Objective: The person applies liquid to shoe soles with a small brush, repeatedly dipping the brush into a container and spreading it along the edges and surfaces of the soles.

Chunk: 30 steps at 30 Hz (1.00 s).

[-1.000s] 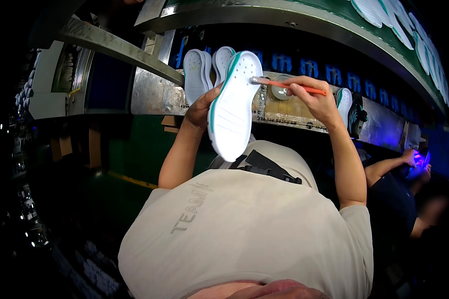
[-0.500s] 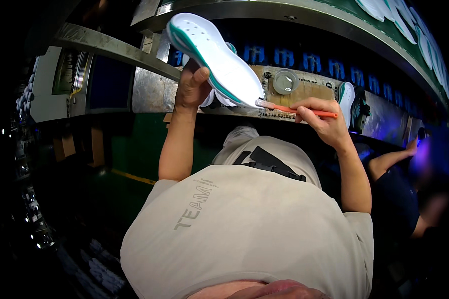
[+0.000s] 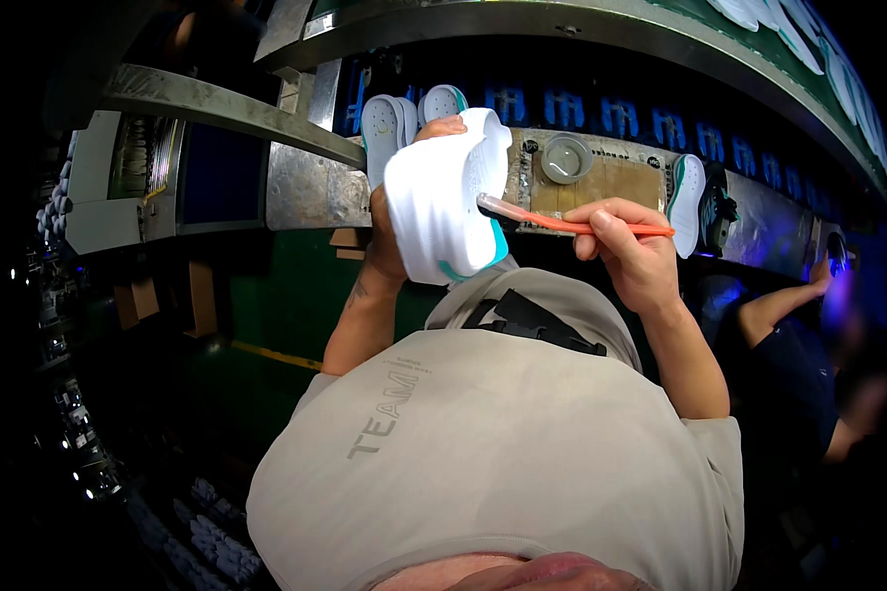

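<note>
Above the front edge of a grey metal surface (image 3: 310,187), the left hand (image 3: 382,231) is gripping a white moulded shoe sole with teal edging (image 3: 424,202), its fingers wrapping over the far end while much of the hand is staying hidden behind the sole. The sole is hanging tilted in the air, showing its white outer side and part of its hollow inside. The right hand (image 3: 629,241) is pinching a slim orange-handled brush (image 3: 562,226) between thumb and fingers, and the pale bristles are resting against the sole's right-hand edge. Beyond the brush, a round clear cup (image 3: 567,158) is standing on the surface, beside a flat brownish rectangular patch (image 3: 616,185). More perforated white soles (image 3: 382,128) are leaning at the left, and another white teal-edged sole (image 3: 688,202) is standing at the right, just beside a dark shoe upper (image 3: 716,212).
</note>
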Motion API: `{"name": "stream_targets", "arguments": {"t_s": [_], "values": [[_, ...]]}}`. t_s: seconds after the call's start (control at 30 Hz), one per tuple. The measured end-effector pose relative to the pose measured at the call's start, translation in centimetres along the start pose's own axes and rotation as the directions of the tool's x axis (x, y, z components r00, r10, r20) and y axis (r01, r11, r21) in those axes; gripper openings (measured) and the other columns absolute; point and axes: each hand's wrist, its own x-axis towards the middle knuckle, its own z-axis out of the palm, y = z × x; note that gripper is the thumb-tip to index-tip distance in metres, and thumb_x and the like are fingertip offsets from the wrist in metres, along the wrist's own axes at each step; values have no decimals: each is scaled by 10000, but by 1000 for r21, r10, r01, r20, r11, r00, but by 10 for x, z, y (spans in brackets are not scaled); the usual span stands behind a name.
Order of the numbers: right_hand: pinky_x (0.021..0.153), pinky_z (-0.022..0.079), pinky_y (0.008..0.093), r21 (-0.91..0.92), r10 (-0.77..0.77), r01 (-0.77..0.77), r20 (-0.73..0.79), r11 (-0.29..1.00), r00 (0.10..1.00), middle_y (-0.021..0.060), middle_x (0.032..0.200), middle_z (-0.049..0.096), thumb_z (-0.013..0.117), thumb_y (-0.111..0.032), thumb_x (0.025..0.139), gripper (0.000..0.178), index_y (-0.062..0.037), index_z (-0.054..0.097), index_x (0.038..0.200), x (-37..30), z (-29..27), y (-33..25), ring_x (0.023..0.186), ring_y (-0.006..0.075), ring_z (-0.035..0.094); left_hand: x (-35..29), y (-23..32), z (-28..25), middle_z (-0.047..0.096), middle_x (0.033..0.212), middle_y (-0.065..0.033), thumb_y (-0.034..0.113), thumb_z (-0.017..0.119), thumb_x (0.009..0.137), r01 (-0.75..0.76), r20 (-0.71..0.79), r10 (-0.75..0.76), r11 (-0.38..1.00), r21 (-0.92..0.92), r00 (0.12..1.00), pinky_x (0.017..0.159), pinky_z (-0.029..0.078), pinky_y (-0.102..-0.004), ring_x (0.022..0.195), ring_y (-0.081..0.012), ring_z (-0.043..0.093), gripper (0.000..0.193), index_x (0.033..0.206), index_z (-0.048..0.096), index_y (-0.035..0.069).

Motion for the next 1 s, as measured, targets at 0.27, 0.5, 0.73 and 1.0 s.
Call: {"name": "stream_targets", "arguments": {"t_s": [0.27,0.5,0.73,1.0], "values": [[794,534,255,-262,-125,76,-175,962,977,59,878,722,608,-183,1045,267,31,741,1133,18,-22,46,829,106,657,-12,28,-1,624,1308,-118,207,912,771,150,-238,-183,977,-150,954,1080,477,-389,1205,-222,612,644,1300,593,23],[804,524,248,-372,-280,177,-243,911,929,63,899,738,620,-148,1034,237,22,738,1148,24,-30,59,846,111,670,-13,13,-9,685,1157,-108,136,883,771,168,-281,-275,921,-351,920,1064,478,-386,1137,-226,642,567,1249,612,-1],[784,535,253,-289,-218,158,-190,944,957,67,891,740,629,-118,1022,214,29,731,1140,23,-20,63,846,118,689,-10,14,-1,649,1210,-123,109,839,827,184,-248,-261,938,-294,933,1065,449,-389,1160,-241,611,561,1293,565,-42],[751,523,255,-299,-270,135,-474,945,838,77,862,729,601,-116,1032,223,46,723,1124,-8,-65,76,783,125,662,59,-1,-9,655,1161,-122,220,595,983,293,-28,-354,814,-501,935,966,478,-310,1059,-191,618,462,1349,540,-56]]}}
